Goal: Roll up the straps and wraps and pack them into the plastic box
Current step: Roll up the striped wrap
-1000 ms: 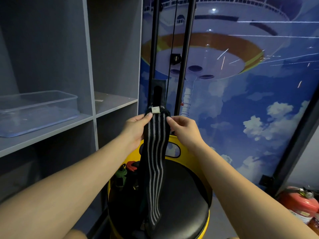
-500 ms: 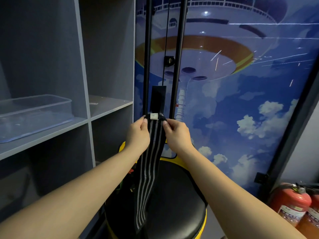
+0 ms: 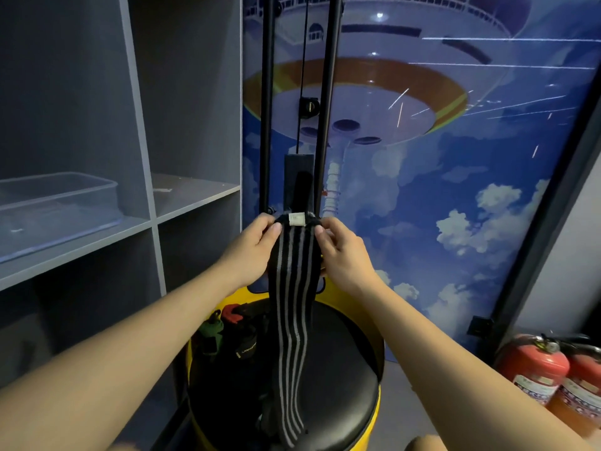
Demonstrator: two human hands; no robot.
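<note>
A long black wrap with grey stripes [image 3: 292, 307] hangs down in front of me, its lower end resting on the stool. A small white tag sits at its top edge. My left hand [image 3: 252, 252] pinches the top left corner and my right hand [image 3: 341, 252] pinches the top right corner. Behind the top edge a black flap of the same wrap stands up. More straps [image 3: 234, 336], black with red and green parts, lie on the left side of the stool. The clear plastic box [image 3: 55, 203] stands on the grey shelf at the left, with nothing visible inside.
A round black stool with a yellow rim [image 3: 351, 379] stands right below my hands. Grey shelving [image 3: 195, 196] fills the left. Two black vertical poles [image 3: 327, 102] rise ahead against a blue mural. Two red fire extinguishers [image 3: 536, 369] stand on the floor at the right.
Both hands keep their pinch on the wrap's top edge. The hands and wrap dipped slightly, then came back up; the view shifted a little.
</note>
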